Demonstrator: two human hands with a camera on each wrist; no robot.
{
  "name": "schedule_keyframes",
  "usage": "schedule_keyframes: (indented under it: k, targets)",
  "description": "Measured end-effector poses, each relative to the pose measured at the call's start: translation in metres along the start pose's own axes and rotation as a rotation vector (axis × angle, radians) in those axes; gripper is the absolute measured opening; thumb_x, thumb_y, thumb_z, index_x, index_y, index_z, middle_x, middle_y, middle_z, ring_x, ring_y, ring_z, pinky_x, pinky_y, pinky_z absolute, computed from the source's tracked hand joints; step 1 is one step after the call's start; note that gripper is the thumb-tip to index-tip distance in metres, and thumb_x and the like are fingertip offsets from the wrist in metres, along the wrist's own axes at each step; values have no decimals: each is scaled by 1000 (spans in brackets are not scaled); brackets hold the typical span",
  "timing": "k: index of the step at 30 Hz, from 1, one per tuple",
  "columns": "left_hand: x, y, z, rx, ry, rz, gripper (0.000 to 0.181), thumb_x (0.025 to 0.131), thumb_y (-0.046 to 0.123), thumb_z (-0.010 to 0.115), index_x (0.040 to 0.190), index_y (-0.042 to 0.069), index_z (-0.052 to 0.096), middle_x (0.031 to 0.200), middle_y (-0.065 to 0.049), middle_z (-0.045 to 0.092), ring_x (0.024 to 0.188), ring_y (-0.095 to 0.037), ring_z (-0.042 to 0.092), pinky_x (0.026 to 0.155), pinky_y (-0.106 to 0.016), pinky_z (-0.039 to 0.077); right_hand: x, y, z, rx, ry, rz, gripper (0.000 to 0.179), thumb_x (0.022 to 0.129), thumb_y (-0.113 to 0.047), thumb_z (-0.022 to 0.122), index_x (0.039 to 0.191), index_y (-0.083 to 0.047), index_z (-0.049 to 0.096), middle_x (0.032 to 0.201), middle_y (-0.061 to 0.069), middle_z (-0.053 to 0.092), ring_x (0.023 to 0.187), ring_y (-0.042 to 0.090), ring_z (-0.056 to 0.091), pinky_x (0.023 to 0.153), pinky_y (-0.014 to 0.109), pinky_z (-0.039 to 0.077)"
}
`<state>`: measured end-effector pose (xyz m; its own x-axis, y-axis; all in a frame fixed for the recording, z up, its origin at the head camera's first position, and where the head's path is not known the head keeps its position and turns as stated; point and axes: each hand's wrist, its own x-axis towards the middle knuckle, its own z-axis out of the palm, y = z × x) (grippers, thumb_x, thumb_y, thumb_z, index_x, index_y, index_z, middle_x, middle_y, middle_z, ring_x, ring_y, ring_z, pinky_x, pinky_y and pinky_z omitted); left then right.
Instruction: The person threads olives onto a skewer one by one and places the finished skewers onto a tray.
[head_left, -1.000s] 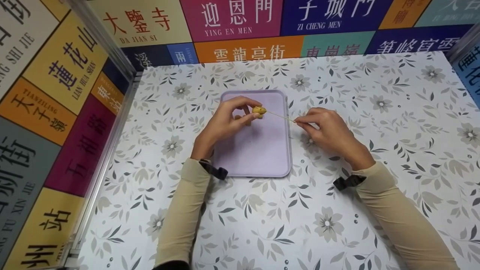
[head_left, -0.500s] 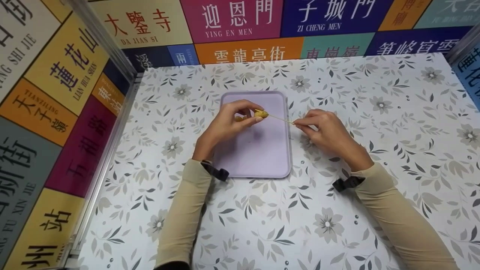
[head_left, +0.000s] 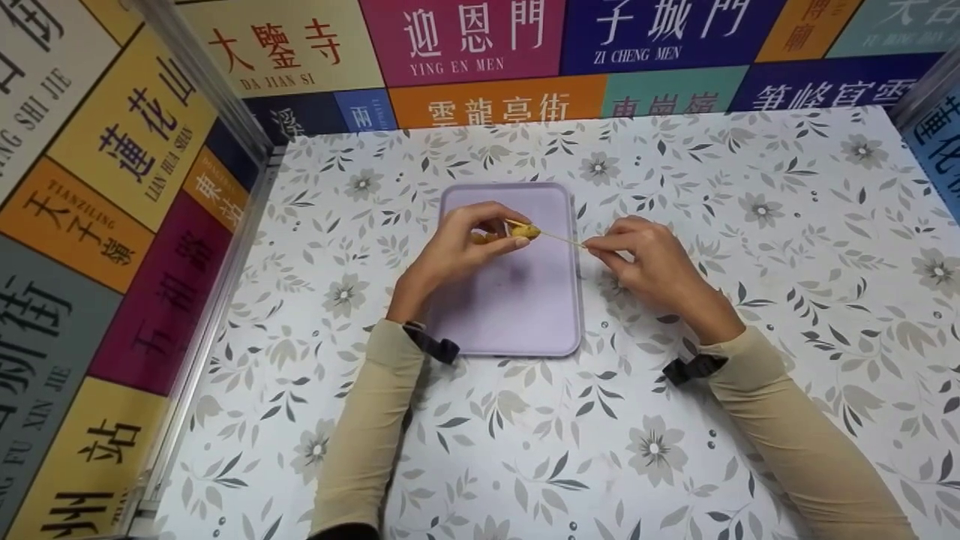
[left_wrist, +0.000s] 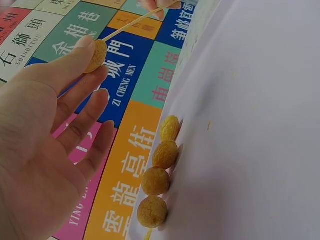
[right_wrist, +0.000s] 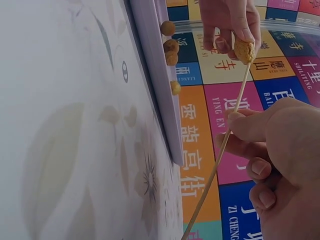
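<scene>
Above the lilac tray (head_left: 517, 315), my left hand (head_left: 461, 244) pinches a small golden-brown ball (left_wrist: 98, 56) between thumb and forefinger. The other fingers of that hand stand loosely apart in the left wrist view. A thin wooden skewer (right_wrist: 220, 155) runs to the ball, its tip at or in the ball; how deep I cannot tell. My right hand (head_left: 652, 262) pinches the skewer with thumb and fingertips, to the right of the tray. The rest of the skewer slants past the right hand in the right wrist view. Both hands are raised off the table.
Several similar balls (left_wrist: 156, 181) lie in a row along the tray's far edge, one of them yellower (left_wrist: 170, 128); my left hand mostly covers them in the head view. A floral cloth (head_left: 652, 450) covers the table. Panels with lettering (head_left: 480, 97) rise behind and at the left.
The left hand and its ball have shifted slightly right and toward me. My right hand has barely moved. The stretch of skewer between the two hands looks shorter.
</scene>
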<state>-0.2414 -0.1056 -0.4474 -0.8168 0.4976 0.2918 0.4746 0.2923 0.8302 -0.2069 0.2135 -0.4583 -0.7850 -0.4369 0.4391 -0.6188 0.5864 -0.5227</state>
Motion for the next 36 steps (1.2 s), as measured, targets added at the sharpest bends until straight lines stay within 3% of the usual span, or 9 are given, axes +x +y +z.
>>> schedule_keyframes:
  k: [7, 12, 16, 29, 36]
  targets:
    - [0, 4, 1, -34, 1, -10, 25, 96, 32, 85, 117, 19, 83, 102, 4, 79, 88, -14, 69, 94, -44, 61, 1, -5, 0, 20, 5, -10, 14, 98, -7, 81, 110, -9, 87, 87, 9, 75, 80, 19, 64, 73, 22, 44]
    - [-1, 7, 2, -37, -5, -12, 24, 96, 34, 85, 116, 20, 83, 102, 6, 80, 89, -14, 71, 92, -39, 62, 0, -8, 0, 29, 7, -23, 16, 97, -6, 80, 112, -10, 87, 84, 8, 73, 79, 18, 62, 73, 23, 43]
    - [0, 7, 4, -41, -20, -17, 24, 96, 34, 85, 116, 21, 83, 103, 7, 80, 90, -14, 72, 91, -38, 62, 1, -10, 0, 28, 9, -35, 16, 97, -5, 80, 112, -9, 87, 84, 8, 72, 79, 19, 61, 73, 23, 42]
    - [-1, 6, 10, -79, -73, -53, 26, 94, 35, 87, 116, 23, 83, 107, 6, 81, 95, -14, 74, 91, -50, 62, 1, -17, 2, 23, 5, -62, 14, 100, -8, 79, 111, -9, 87, 84, 7, 72, 78, 17, 61, 71, 25, 45]
    - [0, 7, 17, -73, -113, -56, 25, 93, 37, 87, 115, 26, 84, 109, 8, 82, 100, -12, 75, 91, -46, 62, 1, -18, 3, 4, 0, -69, 14, 99, -9, 80, 111, -10, 87, 85, 8, 73, 78, 20, 63, 71, 28, 45]
